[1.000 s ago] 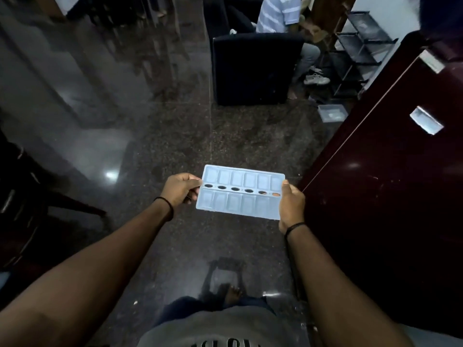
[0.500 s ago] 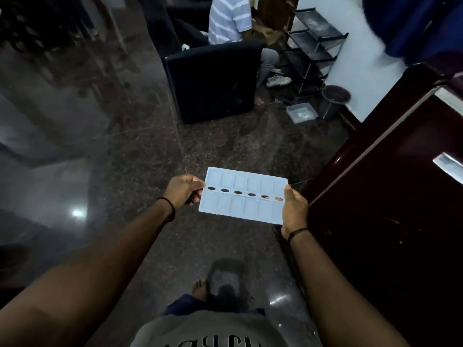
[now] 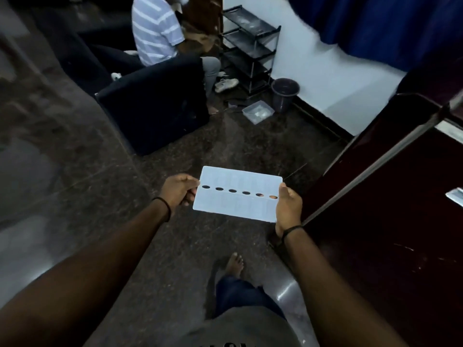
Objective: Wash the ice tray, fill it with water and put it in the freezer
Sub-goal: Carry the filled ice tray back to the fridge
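Observation:
A pale blue ice tray (image 3: pixel 238 204) with two rows of compartments and a line of oval holes along its middle is held level in front of me over the dark stone floor. My left hand (image 3: pixel 178 191) pinches its left end. My right hand (image 3: pixel 288 207) grips its right end, thumb on top. The dark maroon fridge (image 3: pixel 390 196) stands close on my right, its doors closed.
A person in a striped shirt sits on a dark sofa (image 3: pixel 155 108) ahead. By the white wall stand a black shoe rack (image 3: pixel 250 46), a small bin (image 3: pixel 285 93) and a clear container (image 3: pixel 258 111) on the floor. My bare foot (image 3: pixel 234 264) is below the tray.
The view has swung right and I have stepped forward, with the sofa, rack and bin now nearer. Both hands keep the same hold on the tray.

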Demonstrator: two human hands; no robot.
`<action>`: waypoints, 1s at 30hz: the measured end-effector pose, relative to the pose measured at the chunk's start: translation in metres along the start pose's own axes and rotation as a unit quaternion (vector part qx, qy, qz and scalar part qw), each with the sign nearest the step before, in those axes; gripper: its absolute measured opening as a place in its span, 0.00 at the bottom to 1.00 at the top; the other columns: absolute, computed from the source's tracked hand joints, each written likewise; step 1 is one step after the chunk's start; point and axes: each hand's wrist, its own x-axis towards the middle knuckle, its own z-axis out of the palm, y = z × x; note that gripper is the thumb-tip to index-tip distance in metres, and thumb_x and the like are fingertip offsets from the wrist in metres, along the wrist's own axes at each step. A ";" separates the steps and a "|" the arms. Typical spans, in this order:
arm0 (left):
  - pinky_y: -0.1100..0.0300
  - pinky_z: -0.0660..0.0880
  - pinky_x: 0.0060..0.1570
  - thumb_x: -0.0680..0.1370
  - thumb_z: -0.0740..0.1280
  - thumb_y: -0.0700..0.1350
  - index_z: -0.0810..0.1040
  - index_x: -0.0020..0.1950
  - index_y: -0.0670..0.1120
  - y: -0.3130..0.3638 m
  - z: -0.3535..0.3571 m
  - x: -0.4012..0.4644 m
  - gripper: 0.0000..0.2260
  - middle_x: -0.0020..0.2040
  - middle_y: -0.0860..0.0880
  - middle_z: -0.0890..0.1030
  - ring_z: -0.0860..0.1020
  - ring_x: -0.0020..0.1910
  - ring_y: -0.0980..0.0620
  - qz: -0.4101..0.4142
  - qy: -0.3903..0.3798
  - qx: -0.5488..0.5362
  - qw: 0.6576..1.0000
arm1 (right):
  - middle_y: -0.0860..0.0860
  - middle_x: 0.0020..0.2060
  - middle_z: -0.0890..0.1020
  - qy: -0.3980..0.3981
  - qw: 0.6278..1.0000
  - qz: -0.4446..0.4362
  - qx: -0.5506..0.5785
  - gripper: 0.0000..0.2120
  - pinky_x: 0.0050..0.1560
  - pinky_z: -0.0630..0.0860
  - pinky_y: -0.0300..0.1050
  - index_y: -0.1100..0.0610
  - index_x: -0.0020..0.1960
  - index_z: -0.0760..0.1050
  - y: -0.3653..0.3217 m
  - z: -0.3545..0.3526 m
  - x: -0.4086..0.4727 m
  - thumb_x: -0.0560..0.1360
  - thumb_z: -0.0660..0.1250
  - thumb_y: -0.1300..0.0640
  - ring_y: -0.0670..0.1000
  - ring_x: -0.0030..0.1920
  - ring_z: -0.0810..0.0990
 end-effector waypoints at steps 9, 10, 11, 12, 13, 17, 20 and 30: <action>0.63 0.67 0.23 0.75 0.67 0.40 0.79 0.36 0.44 0.057 0.025 0.145 0.07 0.28 0.46 0.79 0.73 0.24 0.51 0.008 -0.048 0.051 0.998 | 0.50 0.30 0.81 0.069 0.997 0.002 0.037 0.17 0.30 0.77 0.41 0.57 0.39 0.77 -0.023 0.050 0.095 0.83 0.58 0.55 0.46 0.27 0.79; 0.63 0.67 0.24 0.75 0.67 0.40 0.79 0.36 0.44 0.066 0.029 0.161 0.07 0.28 0.45 0.79 0.73 0.24 0.50 0.011 -0.052 0.053 0.997 | 0.51 0.31 0.81 0.077 0.996 -0.003 0.041 0.17 0.31 0.77 0.42 0.57 0.39 0.77 -0.027 0.055 0.107 0.83 0.58 0.55 0.47 0.27 0.79; 0.63 0.67 0.23 0.75 0.67 0.39 0.79 0.37 0.43 0.075 0.033 0.175 0.07 0.28 0.45 0.78 0.73 0.24 0.50 0.014 -0.056 0.054 0.997 | 0.51 0.31 0.81 0.085 0.995 -0.006 0.044 0.17 0.31 0.77 0.42 0.57 0.39 0.77 -0.032 0.060 0.118 0.83 0.58 0.55 0.47 0.27 0.79; 0.63 0.66 0.22 0.76 0.66 0.39 0.78 0.37 0.43 0.084 0.038 0.190 0.08 0.29 0.44 0.78 0.72 0.24 0.50 0.019 -0.062 0.056 0.996 | 0.52 0.31 0.80 0.096 0.994 -0.006 0.044 0.17 0.31 0.77 0.42 0.57 0.39 0.77 -0.037 0.064 0.129 0.83 0.58 0.55 0.48 0.27 0.79; 0.64 0.66 0.21 0.76 0.66 0.39 0.78 0.37 0.42 0.092 0.043 0.202 0.08 0.29 0.44 0.78 0.72 0.23 0.50 0.022 -0.068 0.059 0.996 | 0.52 0.32 0.80 0.106 0.993 -0.004 0.044 0.16 0.31 0.77 0.41 0.56 0.39 0.77 -0.043 0.068 0.139 0.83 0.58 0.55 0.48 0.28 0.79; 0.65 0.66 0.21 0.77 0.65 0.40 0.76 0.39 0.43 0.127 0.060 0.249 0.07 0.29 0.45 0.77 0.71 0.23 0.51 0.014 -0.104 0.068 0.992 | 0.52 0.32 0.80 0.143 0.988 0.005 0.050 0.15 0.32 0.77 0.41 0.56 0.40 0.76 -0.064 0.082 0.179 0.83 0.59 0.55 0.48 0.28 0.79; 0.65 0.66 0.24 0.77 0.64 0.39 0.76 0.38 0.44 0.145 0.071 0.285 0.08 0.30 0.46 0.77 0.72 0.22 0.53 0.012 -0.140 0.081 0.987 | 0.54 0.35 0.80 0.165 0.985 0.014 0.051 0.14 0.38 0.76 0.45 0.56 0.41 0.77 -0.072 0.091 0.204 0.83 0.59 0.54 0.52 0.32 0.78; 0.64 0.64 0.22 0.76 0.66 0.39 0.77 0.39 0.44 0.211 0.124 0.407 0.06 0.31 0.46 0.77 0.72 0.23 0.53 0.034 -0.270 0.153 0.950 | 0.57 0.38 0.81 0.256 0.957 0.023 0.137 0.12 0.38 0.78 0.46 0.60 0.49 0.76 -0.097 0.120 0.266 0.84 0.57 0.55 0.55 0.35 0.79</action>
